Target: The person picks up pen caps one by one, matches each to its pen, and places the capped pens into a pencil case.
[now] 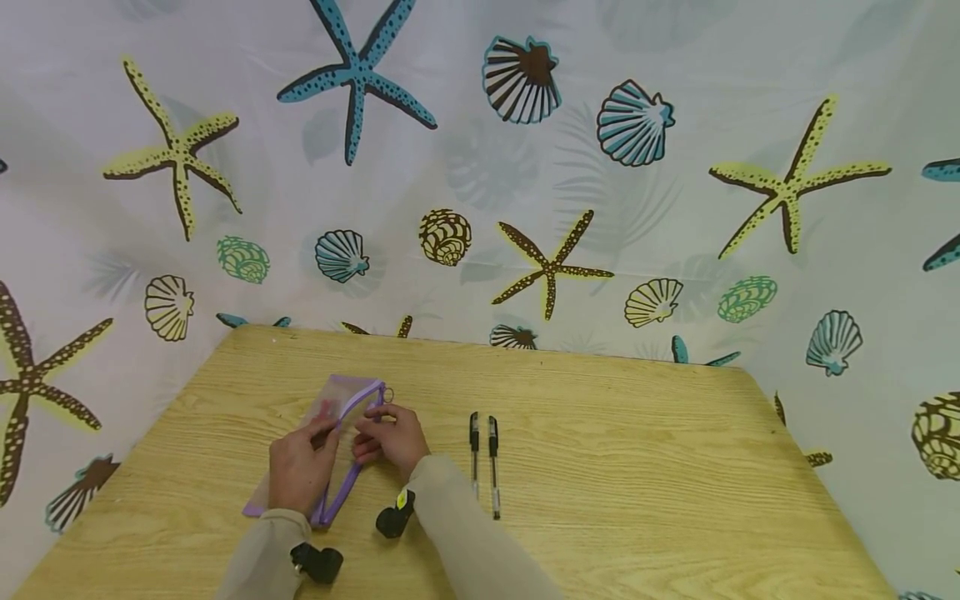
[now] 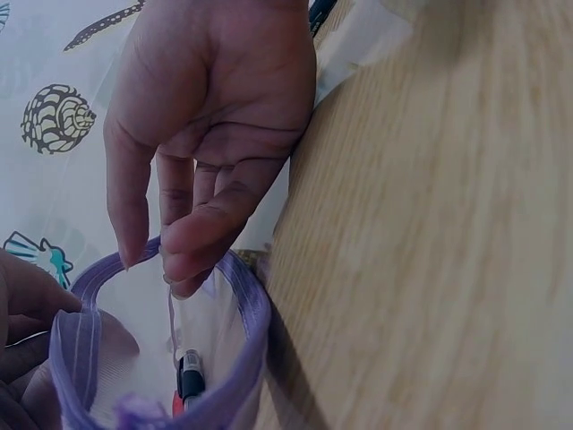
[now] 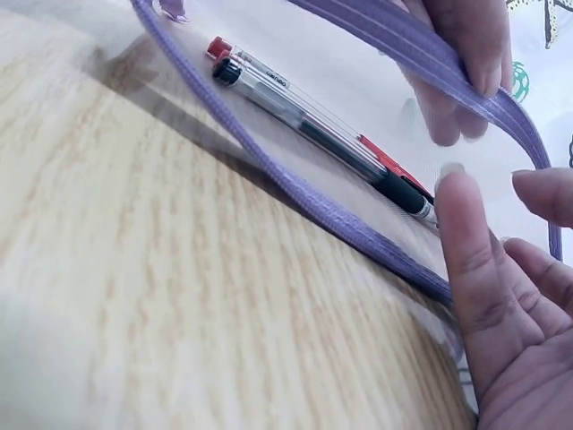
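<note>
A see-through mesh pouch with purple zipper trim lies on the table at left, its mouth spread wide. My left hand pinches the trim on one side of the mouth. My right hand is at the other side of the opening, fingers bent loosely and apart with nothing between them. Inside the pouch, a black pen and a red pen lie side by side in the right wrist view. The left wrist view shows the right fingertips right at the purple rim.
Two black-capped pens, one and another, lie parallel on the wooden table to the right of my hands. A ring hangs at the pouch's far corner. A patterned curtain surrounds the table's back and sides.
</note>
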`<state>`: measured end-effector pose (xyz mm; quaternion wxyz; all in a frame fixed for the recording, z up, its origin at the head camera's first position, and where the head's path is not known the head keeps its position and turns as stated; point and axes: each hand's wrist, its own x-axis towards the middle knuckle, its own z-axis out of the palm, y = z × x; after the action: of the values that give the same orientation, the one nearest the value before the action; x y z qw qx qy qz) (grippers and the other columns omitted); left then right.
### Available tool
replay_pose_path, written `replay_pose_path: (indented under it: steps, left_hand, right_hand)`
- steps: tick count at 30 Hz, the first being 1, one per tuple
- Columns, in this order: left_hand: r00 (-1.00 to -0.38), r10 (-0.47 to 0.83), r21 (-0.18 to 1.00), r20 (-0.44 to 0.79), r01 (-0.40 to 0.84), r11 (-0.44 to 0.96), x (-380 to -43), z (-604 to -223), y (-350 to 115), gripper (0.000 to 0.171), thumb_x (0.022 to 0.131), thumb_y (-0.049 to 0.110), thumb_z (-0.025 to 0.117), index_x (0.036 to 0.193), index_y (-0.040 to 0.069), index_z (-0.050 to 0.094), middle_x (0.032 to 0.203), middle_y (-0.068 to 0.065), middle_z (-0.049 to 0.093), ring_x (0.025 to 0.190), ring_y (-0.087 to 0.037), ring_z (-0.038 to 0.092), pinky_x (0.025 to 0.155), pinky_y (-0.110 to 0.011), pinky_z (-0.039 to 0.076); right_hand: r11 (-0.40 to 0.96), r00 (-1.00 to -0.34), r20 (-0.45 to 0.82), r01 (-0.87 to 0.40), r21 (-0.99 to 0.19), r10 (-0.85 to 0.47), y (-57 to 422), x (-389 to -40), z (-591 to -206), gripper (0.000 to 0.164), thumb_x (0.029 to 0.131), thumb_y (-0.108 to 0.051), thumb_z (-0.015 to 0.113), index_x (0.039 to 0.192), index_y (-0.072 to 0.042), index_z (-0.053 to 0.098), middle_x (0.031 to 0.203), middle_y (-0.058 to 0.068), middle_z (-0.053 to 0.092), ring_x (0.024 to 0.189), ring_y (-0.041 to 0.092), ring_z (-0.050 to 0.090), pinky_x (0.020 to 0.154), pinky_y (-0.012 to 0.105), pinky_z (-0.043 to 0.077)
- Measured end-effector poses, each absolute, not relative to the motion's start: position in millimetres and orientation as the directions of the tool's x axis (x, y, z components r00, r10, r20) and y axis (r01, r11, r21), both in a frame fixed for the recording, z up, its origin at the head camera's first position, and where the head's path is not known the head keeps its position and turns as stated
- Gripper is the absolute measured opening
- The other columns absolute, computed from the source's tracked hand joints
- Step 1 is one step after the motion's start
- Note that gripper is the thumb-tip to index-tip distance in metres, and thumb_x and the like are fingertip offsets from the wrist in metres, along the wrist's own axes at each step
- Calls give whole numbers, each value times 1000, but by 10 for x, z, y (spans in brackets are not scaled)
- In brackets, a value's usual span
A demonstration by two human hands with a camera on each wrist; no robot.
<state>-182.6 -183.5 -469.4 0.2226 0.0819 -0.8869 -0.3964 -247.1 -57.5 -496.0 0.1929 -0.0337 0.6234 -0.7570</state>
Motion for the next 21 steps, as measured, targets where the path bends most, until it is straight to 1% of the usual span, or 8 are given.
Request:
replay_pose_path:
  steps: [9,17,21]
  left_hand:
    - [-890,-320,734,325,24,679,-1833,-4705,-1830,20,88,5,66,104,-4,73,98,-21,71,88,-32,70,77,-46,55]
    - [-886,-317,725,339,32,688,-1834,-4718,-1833,20,87,5,66,103,-4,73,96,-20,71,89,-34,70,79,-47,54]
    - [-879,-318,724,354,42,688,-1836,-4723,-1837,20,86,5,67,102,-4,73,95,-21,71,88,-34,70,77,-47,54]
  right_hand:
    - [-164,-924,-178,244,-956,-337,-530,-2455,-4978,32,89,-7,67,119,5,60,77,19,70,54,16,65,56,36,58]
    - [-184,-923,-146,222,-957,-356,-451,-2405,-4958,34,90,-7,66,120,5,59,81,21,70,54,16,65,54,35,57]
    - [-190,-918,-124,208,-960,-376,-407,-2375,-4947,35,90,-7,65,122,5,58,83,23,70,55,15,64,53,32,56]
